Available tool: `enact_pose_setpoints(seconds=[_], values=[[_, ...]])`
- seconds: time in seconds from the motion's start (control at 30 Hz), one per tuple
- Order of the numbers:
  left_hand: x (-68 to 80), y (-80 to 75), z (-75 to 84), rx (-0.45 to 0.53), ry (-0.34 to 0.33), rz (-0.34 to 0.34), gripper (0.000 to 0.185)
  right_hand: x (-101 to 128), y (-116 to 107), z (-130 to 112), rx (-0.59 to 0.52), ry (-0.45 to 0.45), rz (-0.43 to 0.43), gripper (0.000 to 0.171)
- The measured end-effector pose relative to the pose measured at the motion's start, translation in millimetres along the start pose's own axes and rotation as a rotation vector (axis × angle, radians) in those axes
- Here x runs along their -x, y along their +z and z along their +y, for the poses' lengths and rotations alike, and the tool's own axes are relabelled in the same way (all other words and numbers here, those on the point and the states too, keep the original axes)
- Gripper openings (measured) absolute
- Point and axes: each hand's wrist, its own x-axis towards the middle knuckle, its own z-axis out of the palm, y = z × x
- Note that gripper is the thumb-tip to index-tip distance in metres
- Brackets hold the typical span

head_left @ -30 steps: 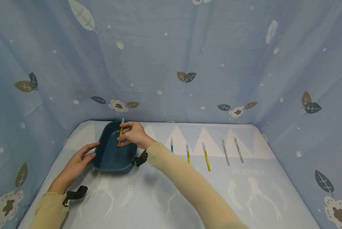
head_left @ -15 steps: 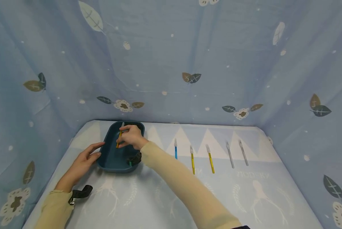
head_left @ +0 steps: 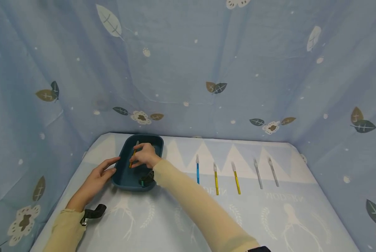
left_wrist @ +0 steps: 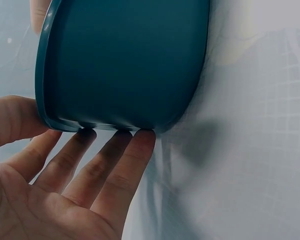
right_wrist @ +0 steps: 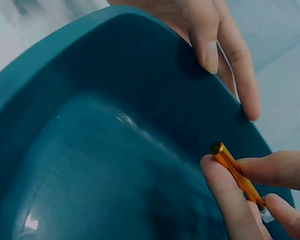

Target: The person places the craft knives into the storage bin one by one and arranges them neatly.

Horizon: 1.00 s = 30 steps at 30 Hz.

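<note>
My right hand [head_left: 146,155] pinches an orange-gold craft knife [right_wrist: 250,190] inside the dark teal basin [head_left: 128,179]. The knife is tilted, with its clear-capped end pointing away. In the right wrist view, thumb and fingertips grip its handle near the basin wall. My left hand [head_left: 94,179] is at the basin's left side. The left wrist view shows its nearly straight fingers [left_wrist: 122,172] touching the outer wall, with the thumb at the rim.
To the right lie a blue craft knife [head_left: 198,171], two yellow craft knives [head_left: 216,180] and two silver craft knives [head_left: 258,175], roughly in a row. A patterned blue curtain [head_left: 188,70] hangs behind the white table [head_left: 162,217].
My right hand has moved lower into the basin with the orange-gold craft knife. My left hand stays at the basin's side. The head view has shifted slightly left.
</note>
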Motion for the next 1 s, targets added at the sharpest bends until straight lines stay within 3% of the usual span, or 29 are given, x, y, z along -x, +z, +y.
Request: enact_pose_setpoints(seconds=[0.5, 0.73, 1.0], values=[[0.6, 1.4, 1.7, 0.002, -0.013, 0.012, 0.058, -3.2, 12.2, 7.2, -0.008, 0.052, 0.01, 0.049], [-0.6, 1.4, 1.0, 0.015, -0.008, 0.003, 0.058, -4.3, 12.2, 9.2, 0.008, 0.019, 0.009, 0.051], [0.7, 0.2, -0.9, 0.022, -0.019, 0.008, 0.058, -10.7, 13.8, 13.8, -0.055, 0.046, -0.034, 0.05]])
